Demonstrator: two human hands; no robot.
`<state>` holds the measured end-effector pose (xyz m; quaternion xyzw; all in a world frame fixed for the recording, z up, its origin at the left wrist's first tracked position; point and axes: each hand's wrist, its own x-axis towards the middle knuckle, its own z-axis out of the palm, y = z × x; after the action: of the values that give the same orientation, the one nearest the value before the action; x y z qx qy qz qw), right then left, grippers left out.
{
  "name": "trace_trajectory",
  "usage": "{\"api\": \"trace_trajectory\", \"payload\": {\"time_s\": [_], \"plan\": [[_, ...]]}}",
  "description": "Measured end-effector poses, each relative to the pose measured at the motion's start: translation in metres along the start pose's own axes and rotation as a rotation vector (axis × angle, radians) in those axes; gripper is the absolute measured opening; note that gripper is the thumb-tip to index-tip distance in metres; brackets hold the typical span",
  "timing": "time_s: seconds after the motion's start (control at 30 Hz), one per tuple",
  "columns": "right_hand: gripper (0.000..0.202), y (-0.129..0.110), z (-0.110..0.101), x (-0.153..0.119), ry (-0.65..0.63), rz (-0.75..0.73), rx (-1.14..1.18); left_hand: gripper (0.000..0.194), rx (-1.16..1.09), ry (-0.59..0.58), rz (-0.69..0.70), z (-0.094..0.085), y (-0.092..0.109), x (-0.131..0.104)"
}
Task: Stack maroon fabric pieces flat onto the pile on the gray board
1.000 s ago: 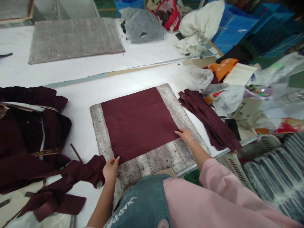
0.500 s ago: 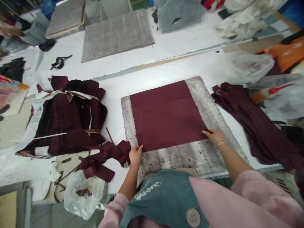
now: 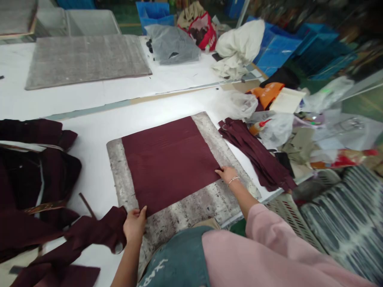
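A maroon fabric sheet (image 3: 170, 163) lies flat on a worn grey board (image 3: 185, 215) in front of me. At the sheet's near left corner, my left hand (image 3: 134, 225) is closed, thumb and finger pinching the edge. My right hand (image 3: 228, 175), with a bracelet at the wrist, pinches the near right corner. Loose maroon strips (image 3: 95, 235) lie just left of my left hand. Beyond the board's right edge is a stack of long maroon fabric strips (image 3: 257, 155).
A tied bundle of dark maroon pieces (image 3: 36, 171) sits at the left. Another grey board (image 3: 89, 59) lies across the table, near a grey plastic bag (image 3: 175, 44). Plastic bags and a glue bottle (image 3: 257, 126) crowd the right, with a slatted crate (image 3: 295, 215) below the edge.
The view has swung to the right, so more clutter and crates show there. Both hands still pinch the fabric's near corners, and the sheet lies as before on its board.
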<state>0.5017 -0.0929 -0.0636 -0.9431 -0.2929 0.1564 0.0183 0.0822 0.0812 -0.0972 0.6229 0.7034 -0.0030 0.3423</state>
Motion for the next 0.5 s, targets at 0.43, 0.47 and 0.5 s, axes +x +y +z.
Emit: {"api": "trace_trajectory", "payload": {"time_s": [0.43,0.47,0.5], "plan": [[0.032,0.012,0.003,-0.012,0.179,0.05,0.083,0.044,0.395,0.41,0.548,-0.002,-0.006,0.0],[0.035,0.008,0.003,-0.019,0.211,0.034,0.076,0.042,0.379,0.413,0.567,0.001,-0.009,0.001],[0.038,0.002,0.005,-0.026,0.236,-0.01,0.066,0.04,0.363,0.412,0.578,0.005,-0.013,0.003]]}}
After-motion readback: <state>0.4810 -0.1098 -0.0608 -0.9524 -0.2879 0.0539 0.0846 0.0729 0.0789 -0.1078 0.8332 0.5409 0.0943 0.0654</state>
